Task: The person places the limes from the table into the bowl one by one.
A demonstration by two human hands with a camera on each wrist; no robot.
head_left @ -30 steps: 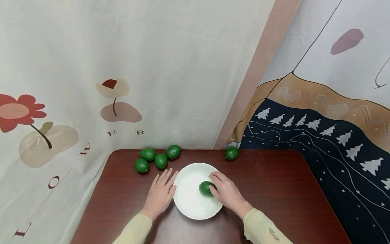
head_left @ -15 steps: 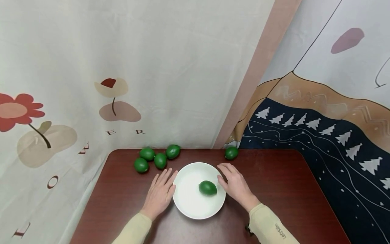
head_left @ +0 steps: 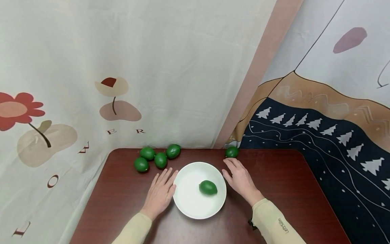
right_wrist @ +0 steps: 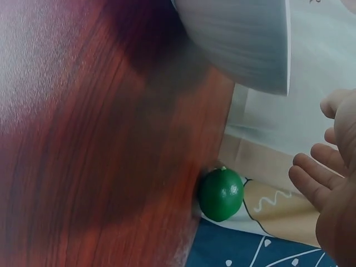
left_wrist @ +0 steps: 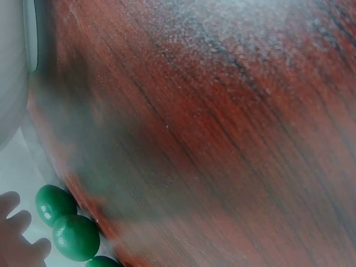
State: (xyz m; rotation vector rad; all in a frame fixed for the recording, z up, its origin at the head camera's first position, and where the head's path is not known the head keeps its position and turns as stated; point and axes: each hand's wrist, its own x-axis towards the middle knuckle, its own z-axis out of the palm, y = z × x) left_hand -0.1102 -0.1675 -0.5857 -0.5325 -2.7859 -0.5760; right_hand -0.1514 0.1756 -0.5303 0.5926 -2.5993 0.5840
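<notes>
A white bowl [head_left: 195,208] stands on the table with one green lime [head_left: 208,187] inside it. At the bowl's left side lies my left hand [head_left: 159,191], fingers straight, the thumb side at the rim; whether it touches the rim, I cannot tell. My right hand [head_left: 242,179] hovers right of the bowl, its fingers loosely bent and holding nothing. Just beyond its fingertips sits a single lime [head_left: 232,152], at the table's back edge. In the right wrist view this lime [right_wrist: 221,194] shows whole, apart from the fingers.
Several limes [head_left: 160,160] are grouped at the back left of the brown table [head_left: 274,189], beyond my left fingertips. A pale printed cloth [head_left: 182,84] hangs behind the table's back edge. Dark cloth with white trees [head_left: 289,135] hangs on the right.
My right hand has let go of the lime in the bowl. It has moved right and away over the rim, to near the lone lime. The left hand has stayed in place.
</notes>
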